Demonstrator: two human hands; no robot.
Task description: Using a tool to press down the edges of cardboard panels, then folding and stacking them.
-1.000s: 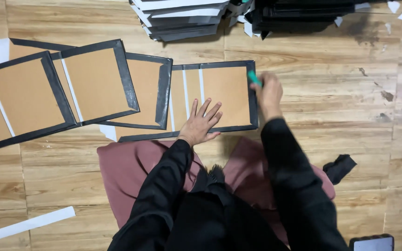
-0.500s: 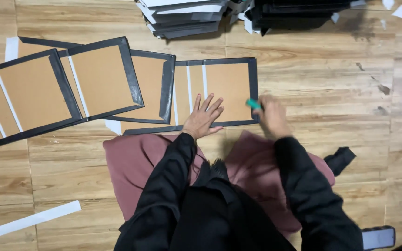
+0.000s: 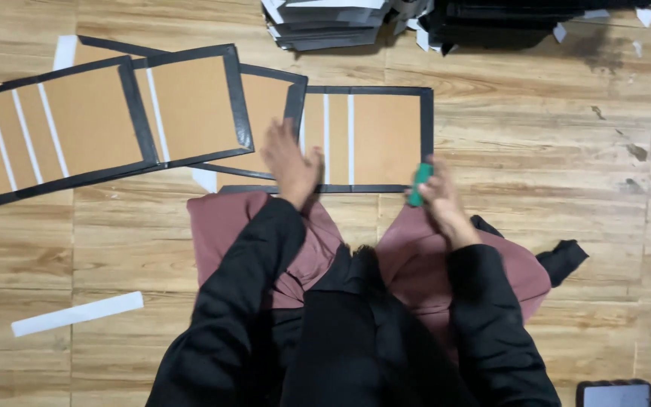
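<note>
I sit on a wooden floor with several brown cardboard covers edged in black lying in an overlapping row before me. My left hand (image 3: 291,162) rests flat on the nearest cover (image 3: 386,136), near its left part. My right hand (image 3: 438,200) grips a small green tool (image 3: 419,185) at the cover's lower right corner. White strips run down the cover's middle.
Stacks of grey and black sheets (image 3: 340,22) lie at the top. More covers (image 3: 99,120) fan out to the left. A white paper strip (image 3: 77,313) lies on the floor at the lower left, and a phone (image 3: 615,393) at the lower right.
My right hand has slid the green tool down the cover's right edge, from the upper corner to the lower one. My left hand has shifted slightly left on the cover.
</note>
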